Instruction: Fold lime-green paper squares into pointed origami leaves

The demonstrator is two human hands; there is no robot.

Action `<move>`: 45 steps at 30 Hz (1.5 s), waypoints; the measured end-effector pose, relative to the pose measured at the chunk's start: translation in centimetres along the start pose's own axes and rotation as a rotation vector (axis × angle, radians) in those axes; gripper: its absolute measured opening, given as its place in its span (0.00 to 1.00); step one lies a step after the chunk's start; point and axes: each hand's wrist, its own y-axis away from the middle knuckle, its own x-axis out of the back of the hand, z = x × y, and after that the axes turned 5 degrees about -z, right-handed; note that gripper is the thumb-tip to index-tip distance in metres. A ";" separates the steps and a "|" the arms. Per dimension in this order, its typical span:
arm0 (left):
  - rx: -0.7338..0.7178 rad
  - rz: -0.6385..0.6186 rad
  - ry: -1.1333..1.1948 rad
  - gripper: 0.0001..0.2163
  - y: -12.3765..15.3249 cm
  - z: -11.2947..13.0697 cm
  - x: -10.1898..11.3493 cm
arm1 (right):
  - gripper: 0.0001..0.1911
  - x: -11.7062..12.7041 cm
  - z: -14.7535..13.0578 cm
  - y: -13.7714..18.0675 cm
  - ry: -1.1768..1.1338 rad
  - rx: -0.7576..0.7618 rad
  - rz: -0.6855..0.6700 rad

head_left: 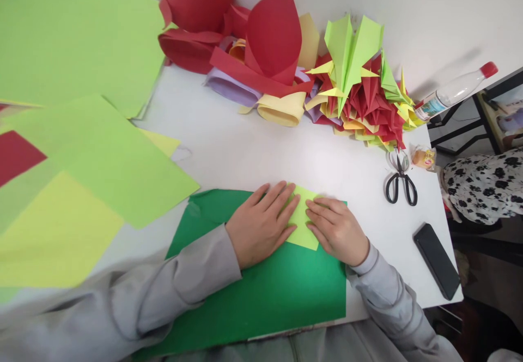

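A small light-green paper lies on a dark green sheet near the table's front edge. My left hand lies flat with its fingers stretched over the paper's left part. My right hand presses on the paper's right part, fingers extended and pointing left. Neither hand holds anything up; both rest flat on the small paper.
Large light-green, yellow and red sheets cover the left of the white table. A heap of folded paper planes and curled red, purple and yellow paper sits at the back. Scissors, a black phone, a small wrapped snack and a bottle are on the right.
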 end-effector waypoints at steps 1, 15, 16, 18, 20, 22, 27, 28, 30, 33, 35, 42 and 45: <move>0.003 0.001 -0.005 0.21 0.0 0.0 0.0 | 0.11 0.0 0.0 0.0 0.005 0.002 -0.003; 0.010 -0.020 0.017 0.20 -0.1 -0.2 0.3 | 0.12 0.2 -0.1 -0.1 0.042 0.008 -0.030; 0.008 -0.011 0.014 0.19 -0.1 -0.2 0.3 | 0.12 0.2 -0.1 -0.1 0.047 0.007 -0.031; 0.010 -0.003 0.014 0.19 -0.2 -0.2 0.3 | 0.11 0.2 -0.1 -0.1 0.057 0.006 -0.031; 0.015 -0.008 0.020 0.19 -0.2 -0.1 0.4 | 0.11 0.3 -0.1 -0.1 0.072 0.004 -0.028; 0.017 -0.016 0.027 0.19 -0.2 -0.1 0.4 | 0.10 0.6 -0.2 0.0 0.090 0.000 -0.024; 0.026 0.000 0.020 0.19 -0.2 0.0 0.4 | 0.09 1.4 -0.5 0.3 0.113 -0.019 -0.055; 0.029 0.003 0.017 0.19 -0.2 0.1 0.4 | 0.09 1.6 -0.6 0.3 0.115 -0.022 -0.066; 0.031 0.002 0.013 0.19 -0.2 0.1 0.4 | 0.09 2.0 -0.6 0.5 0.121 -0.028 -0.092; 0.026 -0.017 0.008 0.19 -0.2 0.1 0.5 | 0.08 2.6 -0.6 0.8 0.132 -0.041 -0.131; 0.024 -0.033 0.003 0.19 -0.2 0.2 0.7 | 0.08 2.9 -0.8 1.0 0.141 -0.051 -0.158; 0.012 -0.020 0.027 0.19 -0.2 -0.2 0.6 | 0.11 3.0 -1.2 1.3 0.117 -0.090 -0.254; -0.052 -0.032 0.071 0.19 -0.3 -1.0 0.5 | 0.14 2.7 -1.0 1.4 0.018 -0.015 -0.249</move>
